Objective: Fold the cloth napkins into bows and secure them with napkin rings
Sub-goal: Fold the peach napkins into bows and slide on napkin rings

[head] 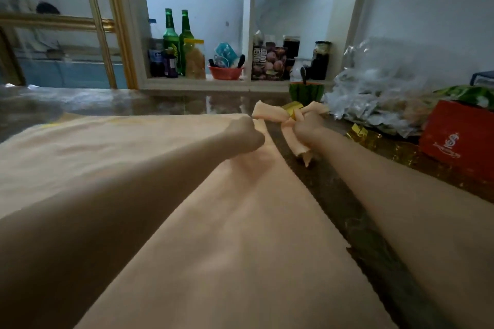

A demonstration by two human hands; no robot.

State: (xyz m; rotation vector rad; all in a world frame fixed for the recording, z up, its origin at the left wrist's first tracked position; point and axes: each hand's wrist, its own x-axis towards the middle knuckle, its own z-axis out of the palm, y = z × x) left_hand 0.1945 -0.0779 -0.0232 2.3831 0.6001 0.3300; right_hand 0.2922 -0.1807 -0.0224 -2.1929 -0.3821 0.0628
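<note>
Two forearms of yours reach out over a flat peach cloth (213, 222) spread on the table (344, 211). Your left hand (244, 132) lies curled at its far corner; whether it grips the fabric cannot be told. Just right of it, your right hand (307, 128) clasps the bow napkin (270, 113), its gold napkin ring (292, 111) just beyond your fingers.
</note>
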